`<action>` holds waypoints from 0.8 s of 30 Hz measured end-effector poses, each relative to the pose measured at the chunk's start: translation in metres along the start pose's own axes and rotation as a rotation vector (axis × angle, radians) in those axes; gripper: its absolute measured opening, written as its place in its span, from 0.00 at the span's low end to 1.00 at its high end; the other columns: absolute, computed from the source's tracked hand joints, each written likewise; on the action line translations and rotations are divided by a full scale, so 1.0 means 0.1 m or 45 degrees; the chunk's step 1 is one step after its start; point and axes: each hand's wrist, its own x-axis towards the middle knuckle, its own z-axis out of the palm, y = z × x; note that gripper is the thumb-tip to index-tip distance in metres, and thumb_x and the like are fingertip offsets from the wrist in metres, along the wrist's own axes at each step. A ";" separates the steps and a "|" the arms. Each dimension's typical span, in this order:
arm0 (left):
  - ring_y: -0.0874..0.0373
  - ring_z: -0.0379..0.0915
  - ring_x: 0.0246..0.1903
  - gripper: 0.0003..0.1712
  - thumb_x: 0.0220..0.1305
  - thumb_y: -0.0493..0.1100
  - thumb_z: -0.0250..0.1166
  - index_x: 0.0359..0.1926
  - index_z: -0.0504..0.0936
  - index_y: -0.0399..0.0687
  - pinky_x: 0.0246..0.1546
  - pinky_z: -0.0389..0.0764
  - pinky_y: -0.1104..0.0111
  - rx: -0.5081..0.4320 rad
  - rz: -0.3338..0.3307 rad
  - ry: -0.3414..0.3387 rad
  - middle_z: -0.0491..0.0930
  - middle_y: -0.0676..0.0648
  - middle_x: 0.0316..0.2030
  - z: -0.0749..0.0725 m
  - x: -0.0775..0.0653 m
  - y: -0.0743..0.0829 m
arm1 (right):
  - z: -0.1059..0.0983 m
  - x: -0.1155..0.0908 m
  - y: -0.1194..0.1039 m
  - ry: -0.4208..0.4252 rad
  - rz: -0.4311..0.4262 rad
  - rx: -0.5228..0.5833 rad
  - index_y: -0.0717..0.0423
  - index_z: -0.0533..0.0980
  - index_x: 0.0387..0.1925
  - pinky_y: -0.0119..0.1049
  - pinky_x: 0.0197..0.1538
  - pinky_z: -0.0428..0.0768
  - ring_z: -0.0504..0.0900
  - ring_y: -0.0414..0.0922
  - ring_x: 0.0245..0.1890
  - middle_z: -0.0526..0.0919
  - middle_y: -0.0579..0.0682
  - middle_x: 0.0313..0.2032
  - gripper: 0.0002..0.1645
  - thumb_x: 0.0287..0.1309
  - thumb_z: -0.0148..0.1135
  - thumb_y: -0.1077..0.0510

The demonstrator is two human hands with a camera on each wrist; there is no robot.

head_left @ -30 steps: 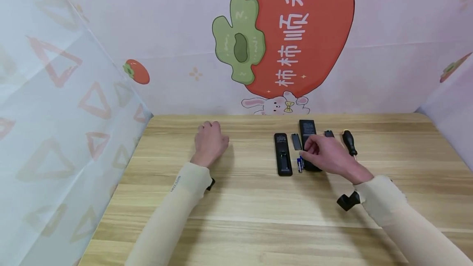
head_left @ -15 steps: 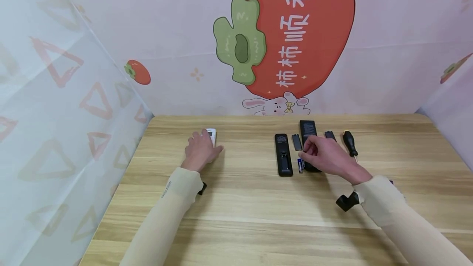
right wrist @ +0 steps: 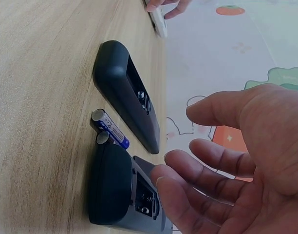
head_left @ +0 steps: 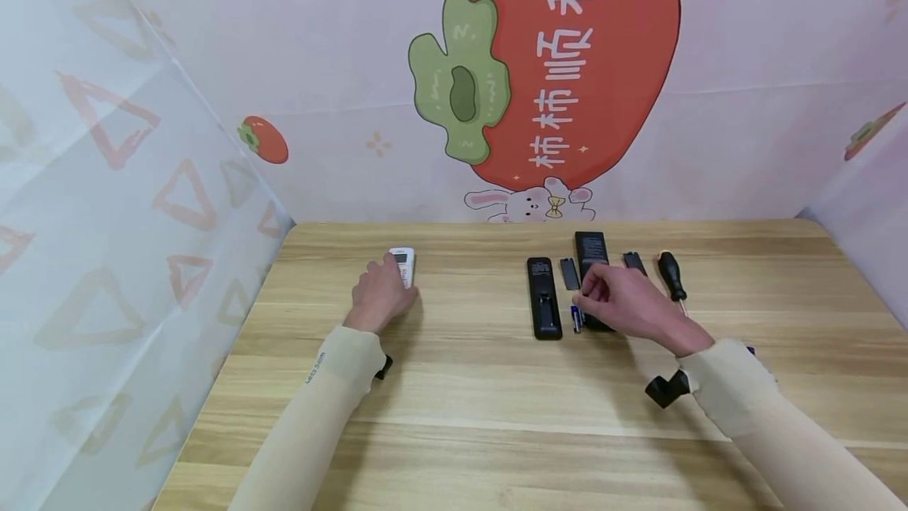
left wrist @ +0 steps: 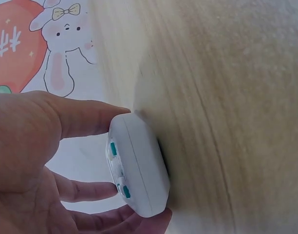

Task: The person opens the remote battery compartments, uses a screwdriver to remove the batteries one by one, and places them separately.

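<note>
At the left of the table, my left hand (head_left: 378,294) grips a white remote control (head_left: 403,262) by its sides. Seen from the left wrist, thumb and fingers span the white remote's end (left wrist: 139,165), which lies low at the tabletop. My right hand (head_left: 631,302) hovers over a black remote (head_left: 590,247), fingers loosely bent, holding nothing. In the right wrist view that remote's battery bay (right wrist: 146,200) is uncovered. Two blue batteries (right wrist: 110,129) lie between it and another black remote (head_left: 543,298), which is back side up with its bay uncovered too.
A black battery cover (head_left: 570,274) lies between the two black remotes. Another cover (head_left: 634,260) and a black-handled screwdriver (head_left: 670,274) are farther right. Behind the wooden table (head_left: 468,385) rises a printed backdrop (head_left: 340,172). A small dark-blue item (head_left: 750,350) peeks out beside the right sleeve.
My left hand has moved left and toward me, uncovering the top of the white remote beneath it. My right hand stays nearly still above the black remote.
</note>
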 end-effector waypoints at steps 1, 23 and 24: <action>0.39 0.72 0.40 0.45 0.63 0.49 0.66 0.72 0.58 0.30 0.40 0.79 0.49 0.000 0.002 0.003 0.71 0.31 0.46 0.00 0.00 0.00 | 0.00 0.00 0.00 0.000 -0.002 -0.001 0.54 0.78 0.35 0.36 0.30 0.75 0.74 0.42 0.26 0.79 0.44 0.28 0.10 0.65 0.69 0.53; 0.45 0.74 0.31 0.40 0.61 0.49 0.69 0.66 0.65 0.33 0.26 0.77 0.57 -0.009 0.035 0.071 0.74 0.37 0.37 -0.02 -0.01 0.01 | 0.01 -0.02 0.01 0.002 -0.021 -0.011 0.54 0.78 0.35 0.36 0.31 0.75 0.75 0.41 0.27 0.79 0.43 0.28 0.09 0.64 0.69 0.54; 0.45 0.74 0.31 0.40 0.61 0.49 0.69 0.66 0.65 0.33 0.26 0.77 0.58 -0.019 0.044 0.078 0.74 0.37 0.37 -0.03 -0.02 0.03 | 0.01 -0.02 0.01 0.002 -0.021 -0.010 0.54 0.78 0.35 0.36 0.31 0.75 0.75 0.41 0.27 0.79 0.43 0.28 0.09 0.64 0.69 0.54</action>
